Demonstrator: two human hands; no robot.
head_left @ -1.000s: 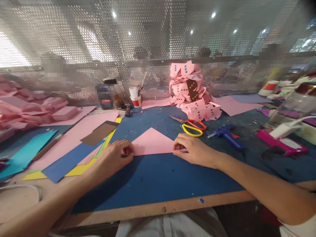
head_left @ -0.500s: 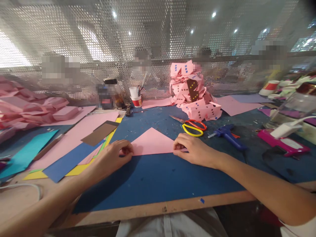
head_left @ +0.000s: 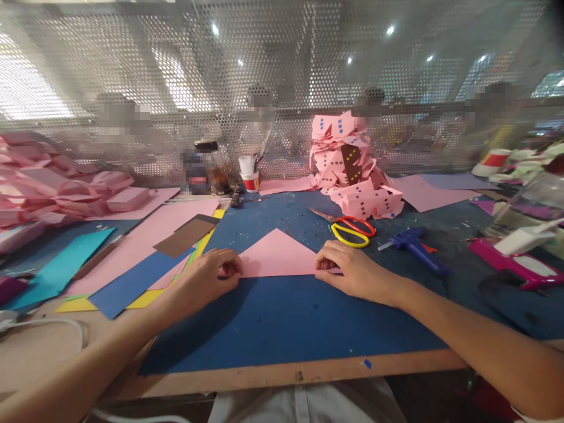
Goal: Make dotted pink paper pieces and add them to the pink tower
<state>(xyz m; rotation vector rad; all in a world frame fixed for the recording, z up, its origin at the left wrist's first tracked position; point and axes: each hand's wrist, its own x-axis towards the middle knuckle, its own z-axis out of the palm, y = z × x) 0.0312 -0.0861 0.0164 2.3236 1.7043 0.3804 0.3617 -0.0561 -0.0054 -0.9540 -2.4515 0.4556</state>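
A pink sheet of paper (head_left: 277, 255), triangular in outline with its peak pointing away from me, lies on the blue mat (head_left: 282, 329). My left hand (head_left: 222, 270) pinches its left corner, fingers curled and thumb below. At the opposite corner my right hand (head_left: 337, 264) grips the paper the same way, the fingertips close to the mat. Both hands cover the paper's ends. Just beyond the right hand lie scissors (head_left: 350, 234) with red and yellow handles, and a blue glue gun (head_left: 416, 247) is to their right.
Stacked pink paper pieces (head_left: 348, 164) stand behind the scissors. Coloured sheets, including a blue strip (head_left: 132, 285), a brown piece (head_left: 183, 236) and a teal strip (head_left: 66, 264), lie at left. A paper cup (head_left: 250, 181) stands by the mesh screen. A magenta device (head_left: 513, 261) is at right.
The whole view has shifted slightly, so things appear a little further right. Both hands keep hold of the paper's corners, with hardly any movement against it.
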